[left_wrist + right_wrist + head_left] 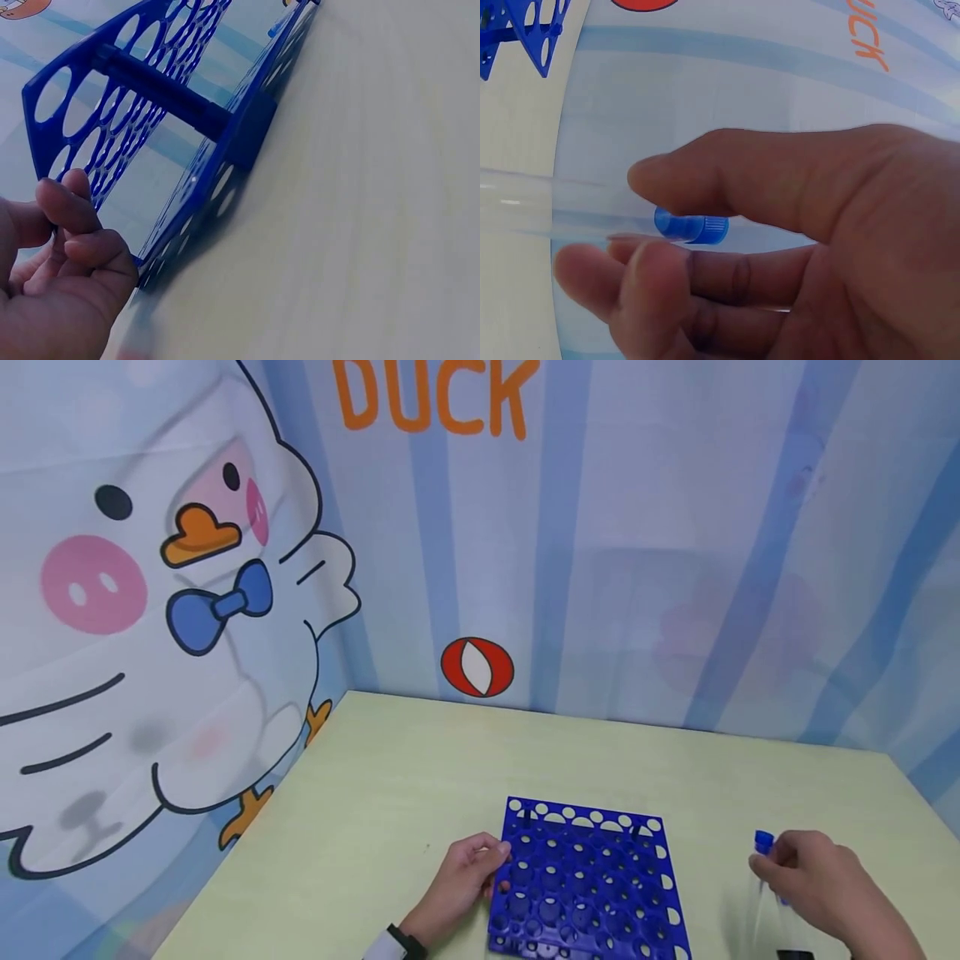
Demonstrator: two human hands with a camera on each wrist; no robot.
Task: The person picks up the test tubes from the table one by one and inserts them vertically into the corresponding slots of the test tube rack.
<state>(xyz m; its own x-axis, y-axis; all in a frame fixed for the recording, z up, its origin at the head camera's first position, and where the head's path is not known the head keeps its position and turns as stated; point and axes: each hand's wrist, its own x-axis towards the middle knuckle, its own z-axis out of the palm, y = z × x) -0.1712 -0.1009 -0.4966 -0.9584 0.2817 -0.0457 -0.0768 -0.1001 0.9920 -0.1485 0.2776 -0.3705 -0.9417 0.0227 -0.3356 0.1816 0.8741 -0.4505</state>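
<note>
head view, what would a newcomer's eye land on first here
Probably the big cartoon bird printed at left on the backdrop, with orange DUCK lettering at the top. Then the blue rack on the pale table, the left hand at its left edge. To its right, the right hand holds a clear tube with a blue cap.

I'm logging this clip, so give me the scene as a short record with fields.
Left hand: grips the left edge of the rack
Right hand: holds a tube near its cap
Rack: blue, rows of round holes, on the table
Tube: clear, blue cap uppermost, right of the rack and apart from it
Table: pale yellow
Backdrop: blue stripes, orange "DUCK" lettering, cartoon duck at left
</note>
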